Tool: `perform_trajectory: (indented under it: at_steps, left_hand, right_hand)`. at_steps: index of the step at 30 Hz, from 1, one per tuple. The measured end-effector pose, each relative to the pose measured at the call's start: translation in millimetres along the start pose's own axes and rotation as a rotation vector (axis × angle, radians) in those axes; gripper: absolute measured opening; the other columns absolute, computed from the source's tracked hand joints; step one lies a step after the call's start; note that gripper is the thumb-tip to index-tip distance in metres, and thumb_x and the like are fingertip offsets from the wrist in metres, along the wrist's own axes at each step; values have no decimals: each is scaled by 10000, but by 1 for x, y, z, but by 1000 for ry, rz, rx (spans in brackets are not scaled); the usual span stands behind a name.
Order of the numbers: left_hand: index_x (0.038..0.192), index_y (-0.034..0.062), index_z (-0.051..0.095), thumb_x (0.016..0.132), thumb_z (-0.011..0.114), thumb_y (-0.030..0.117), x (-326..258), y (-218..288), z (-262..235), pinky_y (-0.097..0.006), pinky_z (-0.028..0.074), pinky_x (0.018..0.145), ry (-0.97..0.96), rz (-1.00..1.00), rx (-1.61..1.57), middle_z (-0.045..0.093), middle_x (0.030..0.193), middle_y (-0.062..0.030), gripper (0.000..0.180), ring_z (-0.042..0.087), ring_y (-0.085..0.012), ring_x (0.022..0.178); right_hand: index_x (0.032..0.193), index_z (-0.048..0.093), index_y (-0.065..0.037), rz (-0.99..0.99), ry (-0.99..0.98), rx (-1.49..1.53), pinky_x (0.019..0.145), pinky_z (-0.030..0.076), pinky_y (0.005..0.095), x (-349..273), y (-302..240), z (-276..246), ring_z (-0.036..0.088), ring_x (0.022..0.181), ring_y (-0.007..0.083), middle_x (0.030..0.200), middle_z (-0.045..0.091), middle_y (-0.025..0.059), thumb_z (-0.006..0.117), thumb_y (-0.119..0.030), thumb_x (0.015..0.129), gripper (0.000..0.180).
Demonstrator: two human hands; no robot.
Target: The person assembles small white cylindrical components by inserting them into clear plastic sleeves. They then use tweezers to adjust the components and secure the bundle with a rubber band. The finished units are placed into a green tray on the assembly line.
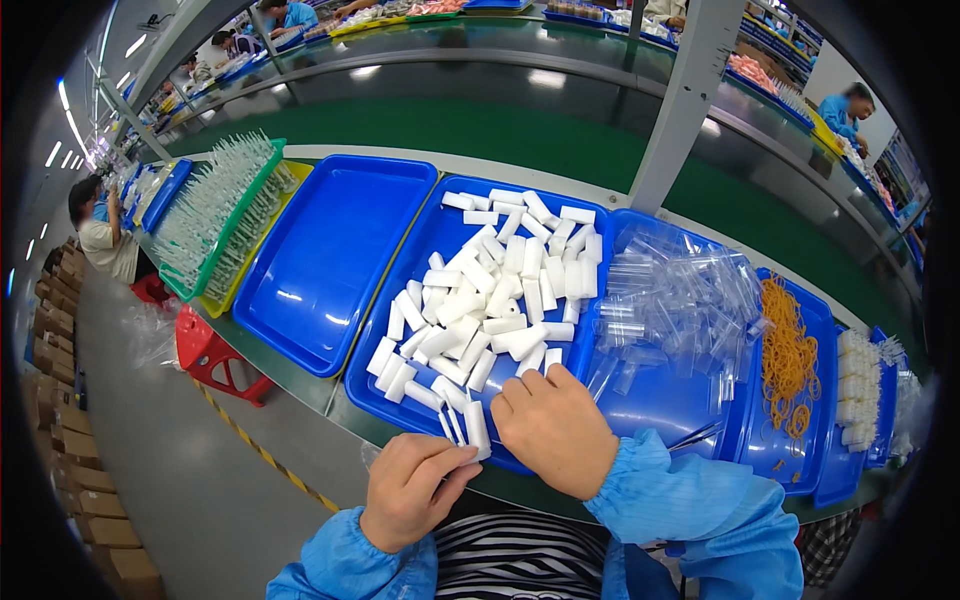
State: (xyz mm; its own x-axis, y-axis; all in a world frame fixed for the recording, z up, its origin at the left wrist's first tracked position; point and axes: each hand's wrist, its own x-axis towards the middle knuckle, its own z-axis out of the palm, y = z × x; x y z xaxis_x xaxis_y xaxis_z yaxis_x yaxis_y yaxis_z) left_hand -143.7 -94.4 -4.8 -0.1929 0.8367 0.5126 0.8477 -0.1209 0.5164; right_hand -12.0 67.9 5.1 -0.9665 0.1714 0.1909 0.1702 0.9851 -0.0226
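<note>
Work at a bench is shown, with a row of trays set along its near edge. A white cylinder point(478, 432) is gripped at its lower end by the left hand point(415, 487), whose thumb and fingertips are drawn closely together; the piece is held upright above the near rim of the middle blue tray point(372, 398). Slim white pieces are seen just left of it. The right hand point(555, 430) is placed over the same rim, toward the tray's right corner, with fingers curled inward and knuckles uppermost; as the fingertips are hidden, whether anything is held there cannot be told. Only a narrow gap is left between the two hands, and it is partly taken up by the gripped cylinder.

The middle tray is filled by loose white cylinders point(490, 285), heaped nearly to the far rim and lying close to the right hand's fingers. More room is offered on the left, where the flat bottom of a second blue tray point(320, 260) is exposed from rim to rim. On the right, clear tubes point(680, 290) are massed in the far part of their tray, its nearer bottom being left exposed. Beyond them, orange rubber bands point(790, 360) are contained in another tray. The bench point(350, 420) is bordered at the left by open grey floor point(260, 500), on which a red stool point(215, 350) is placed close to the bench edge.
</note>
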Motion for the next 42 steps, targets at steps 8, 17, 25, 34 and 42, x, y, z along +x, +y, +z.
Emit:
perform_trajectory:
  at_steps: [8, 17, 25, 34, 42]
  left_hand:
    - [978, 50, 708, 686, 792, -28, 2, 9, 14, -350, 500, 658, 32, -15, -45, 645, 930, -82, 314, 623, -253, 774]
    - [966, 38, 702, 657, 743, -33, 9, 15, 19, -361, 507, 676, -17, 29, -53, 651, 960, -82, 320, 643, -260, 822]
    - [963, 98, 753, 621, 741, -40, 11, 24, 14, -323, 504, 654, -92, 146, -7, 667, 940, -44, 369, 626, -227, 785]
    - [1059, 91, 746, 684, 732, 36, 7, 19, 11, -306, 503, 730, -129, 209, 41, 654, 1011, -36, 379, 622, -214, 883]
    - [1016, 77, 635, 705, 845, -4, -15, 1, 25, -340, 536, 741, 189, 70, -285, 640, 1039, -113, 384, 647, -259, 869]
  right_hand:
    - [1106, 655, -50, 542, 68, 1130, 582, 514, 304, -4, 2, -39, 621, 683, 167, 878, 677, 83, 758, -131, 846, 292]
    - [1204, 616, -13, 378, 113, 1236, 629, 543, 245, -18, 3, -37, 644, 709, 101, 884, 687, 105, 689, -33, 870, 343]
    - [1124, 597, 6, 657, 297, 1489, 628, 516, 249, -21, 24, -27, 652, 699, 93, 790, 671, 96, 654, -46, 895, 242]
    - [1022, 664, -55, 317, 102, 1088, 914, 414, 385, -28, 29, -34, 625, 964, 250, 896, 712, 44, 712, -190, 879, 202]
    - [1189, 626, -41, 105, 164, 1196, 1076, 381, 389, -29, 11, -22, 627, 1054, 204, 1143, 696, 63, 775, -140, 848, 385]
